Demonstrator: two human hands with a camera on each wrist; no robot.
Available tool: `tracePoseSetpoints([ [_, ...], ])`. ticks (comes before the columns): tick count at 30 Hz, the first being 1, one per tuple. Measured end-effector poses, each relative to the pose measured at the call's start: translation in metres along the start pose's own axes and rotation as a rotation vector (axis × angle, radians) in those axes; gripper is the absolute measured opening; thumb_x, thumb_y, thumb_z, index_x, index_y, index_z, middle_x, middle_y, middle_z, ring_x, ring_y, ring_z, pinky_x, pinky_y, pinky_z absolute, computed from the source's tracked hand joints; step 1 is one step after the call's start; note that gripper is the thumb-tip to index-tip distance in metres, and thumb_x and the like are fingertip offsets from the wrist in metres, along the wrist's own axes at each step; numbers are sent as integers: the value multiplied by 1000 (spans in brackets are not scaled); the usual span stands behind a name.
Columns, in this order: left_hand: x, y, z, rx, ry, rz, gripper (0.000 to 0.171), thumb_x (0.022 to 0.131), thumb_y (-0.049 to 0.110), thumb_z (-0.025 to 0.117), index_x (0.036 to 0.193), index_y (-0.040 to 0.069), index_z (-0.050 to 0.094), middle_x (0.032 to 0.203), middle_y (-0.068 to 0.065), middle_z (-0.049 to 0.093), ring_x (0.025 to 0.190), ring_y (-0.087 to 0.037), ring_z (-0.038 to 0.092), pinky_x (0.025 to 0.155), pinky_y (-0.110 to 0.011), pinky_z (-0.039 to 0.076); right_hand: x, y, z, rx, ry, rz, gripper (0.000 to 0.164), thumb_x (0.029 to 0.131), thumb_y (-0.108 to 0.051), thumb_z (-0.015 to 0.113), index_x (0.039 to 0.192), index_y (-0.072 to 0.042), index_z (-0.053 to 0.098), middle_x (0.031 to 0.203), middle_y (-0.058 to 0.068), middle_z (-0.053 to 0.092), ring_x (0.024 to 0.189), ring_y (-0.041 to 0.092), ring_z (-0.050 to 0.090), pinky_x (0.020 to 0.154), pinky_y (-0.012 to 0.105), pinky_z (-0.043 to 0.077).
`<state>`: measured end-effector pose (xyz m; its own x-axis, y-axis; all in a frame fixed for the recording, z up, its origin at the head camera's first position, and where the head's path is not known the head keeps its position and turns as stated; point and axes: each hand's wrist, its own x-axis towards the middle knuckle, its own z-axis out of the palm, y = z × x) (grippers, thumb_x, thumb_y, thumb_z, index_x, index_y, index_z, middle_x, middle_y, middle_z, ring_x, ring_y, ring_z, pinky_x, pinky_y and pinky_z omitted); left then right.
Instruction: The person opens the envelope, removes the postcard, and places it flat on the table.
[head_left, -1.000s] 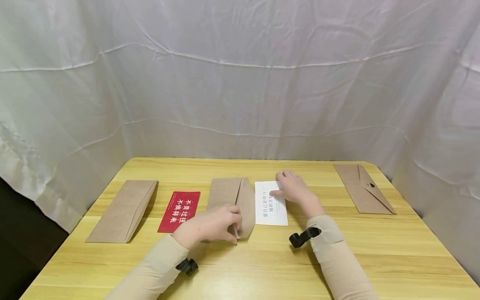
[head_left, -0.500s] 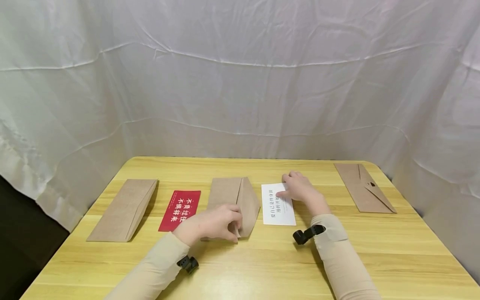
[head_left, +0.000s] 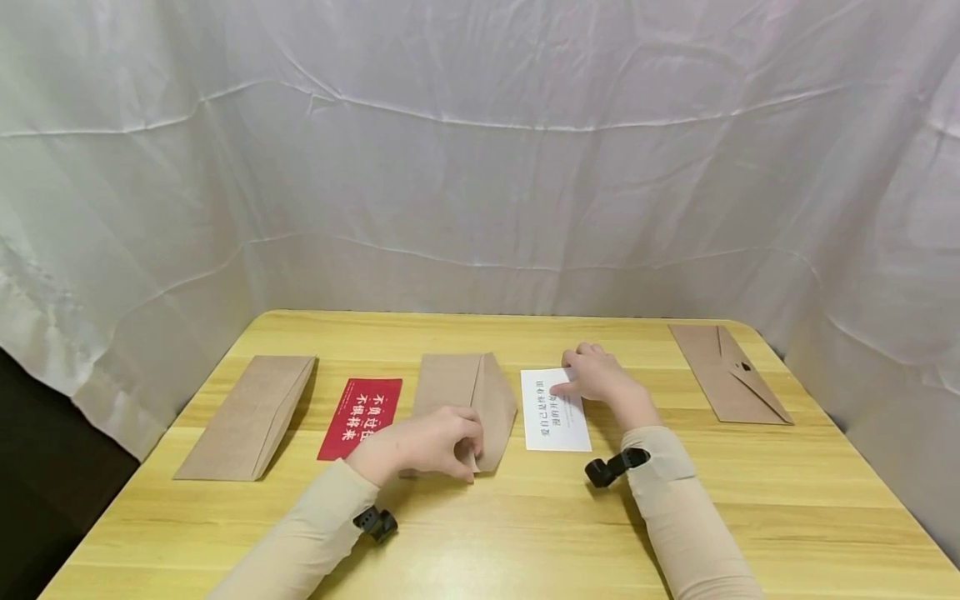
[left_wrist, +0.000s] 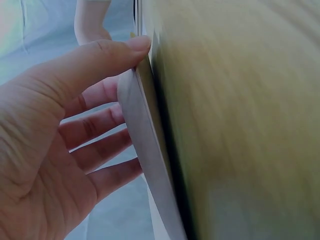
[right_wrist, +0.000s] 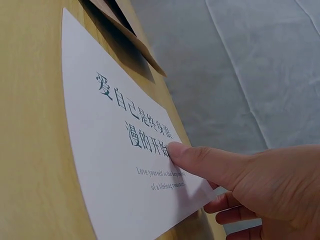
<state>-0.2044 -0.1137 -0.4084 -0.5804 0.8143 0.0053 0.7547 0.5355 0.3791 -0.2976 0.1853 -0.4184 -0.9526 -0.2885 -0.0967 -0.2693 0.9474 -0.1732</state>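
In the middle of the table lies a brown paper envelope [head_left: 442, 383], its pointed flap [head_left: 498, 408] spread out to the right. My left hand [head_left: 427, 442] pinches the envelope's near edge by the flap fold; the left wrist view shows the thumb on one side and fingers on the other of its paper [left_wrist: 142, 130]. Right of the flap, a white card [head_left: 542, 421] with printed Chinese and English text is held at its right edge by my right hand [head_left: 600, 382]. The thumb [right_wrist: 195, 157] presses on the card's face, with the other fingers partly hidden beneath. Card and flap stand slightly apart.
A red card [head_left: 360, 412] with white Chinese characters lies left of my left hand, partly covered by it. Another brown envelope [head_left: 243, 417] rests farther left. One more envelope [head_left: 723, 375], flap folded over, lies at the far right. A white curtain [head_left: 480, 167] surrounds the wooden table [head_left: 480, 550].
My right hand has drawn the white card to the right, off the flap, whose pointed tip now shows. Over the last half second both hands have barely moved. The left still pinches the envelope.
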Motion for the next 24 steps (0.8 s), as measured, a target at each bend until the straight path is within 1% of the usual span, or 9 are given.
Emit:
tracePoseSetpoints([
  [9, 0, -1, 2, -17, -39, -57, 23, 73, 28, 84, 82, 20, 64, 95, 8, 59, 79, -6, 52, 69, -14, 44, -1, -2, 0, -18, -5, 7, 60, 83, -52, 71, 122, -7, 60, 124, 17, 56, 115, 34, 48, 102, 55, 39],
  [15, 1, -1, 3, -14, -38, -45, 22, 74, 27, 84, 83, 18, 66, 94, 8, 60, 79, -4, 51, 70, -14, 45, -5, -6, -2, -28, -10, 0, 58, 83, -51, 71, 119, -7, 60, 120, 17, 57, 111, 34, 49, 99, 55, 40],
  [18, 2, 0, 4, -18, -37, -30, 22, 74, 24, 84, 86, 17, 67, 93, 7, 59, 79, -6, 53, 70, -14, 45, -7, -5, -3, -28, -5, 2, 57, 82, -51, 72, 119, -8, 59, 117, 15, 57, 110, 33, 49, 97, 54, 40],
  [21, 3, 1, 4, -22, -40, -18, 22, 75, 22, 83, 90, 16, 67, 91, 5, 59, 80, -9, 54, 70, -14, 45, -9, -4, -2, -25, 5, 2, 62, 82, -52, 72, 125, -10, 56, 122, 16, 56, 115, 35, 48, 100, 55, 39],
  [24, 3, 2, 3, -22, -41, -15, 23, 76, 22, 83, 92, 15, 67, 92, 4, 59, 82, -11, 56, 70, -14, 45, -8, -4, -2, -24, 44, -16, 68, 84, -52, 70, 134, -10, 52, 131, 19, 54, 123, 40, 46, 103, 59, 38],
])
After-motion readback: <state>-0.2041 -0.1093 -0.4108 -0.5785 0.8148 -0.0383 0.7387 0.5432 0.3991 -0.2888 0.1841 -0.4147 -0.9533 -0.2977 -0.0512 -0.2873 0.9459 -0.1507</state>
